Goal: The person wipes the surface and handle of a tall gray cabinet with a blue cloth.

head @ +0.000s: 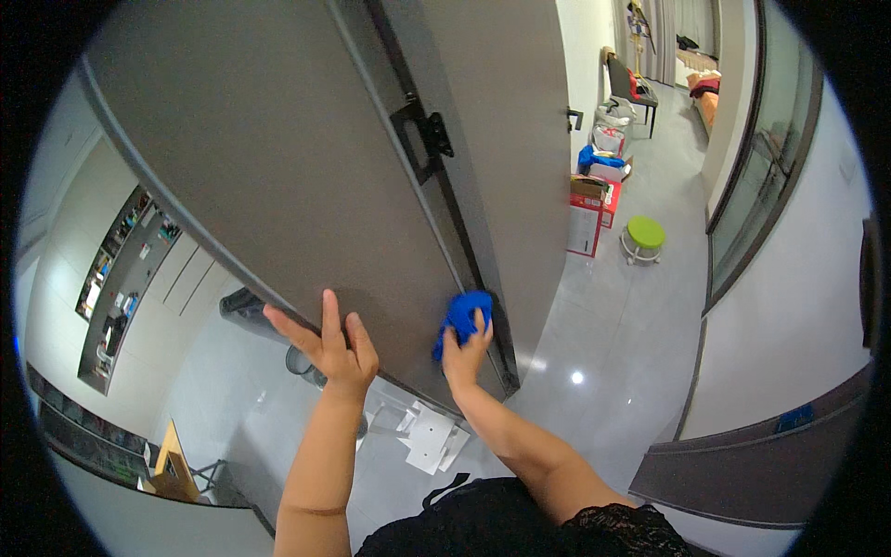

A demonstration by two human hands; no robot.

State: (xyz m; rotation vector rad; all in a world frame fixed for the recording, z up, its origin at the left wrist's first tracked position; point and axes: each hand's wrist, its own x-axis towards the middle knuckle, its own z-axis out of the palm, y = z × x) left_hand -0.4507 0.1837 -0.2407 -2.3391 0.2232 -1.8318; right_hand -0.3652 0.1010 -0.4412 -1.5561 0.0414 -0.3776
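Observation:
A blue cloth (pixel 465 317) is gripped in my right hand (pixel 470 351), pressed against the hinge-side edge area of a dark grey-brown door panel (pixel 278 160), low in the picture. My left hand (pixel 341 348) rests with spread fingers on the same panel near its curved-looking outer rim, holding nothing. Above my right hand, a black metal fitting (pixel 421 139) sits in the dark gap between this panel and a second grey surface (pixel 515 139). Part of the cloth is hidden by my right fingers.
A green-topped stool (pixel 645 232) and red-and-white boxes (pixel 586 223) stand on the tiled floor at the right. White step-like furniture (pixel 430 438) is below the panel. At the left are a dark bin (pixel 250 312), a folding wooden item (pixel 171 465) and wall shelves (pixel 115 306).

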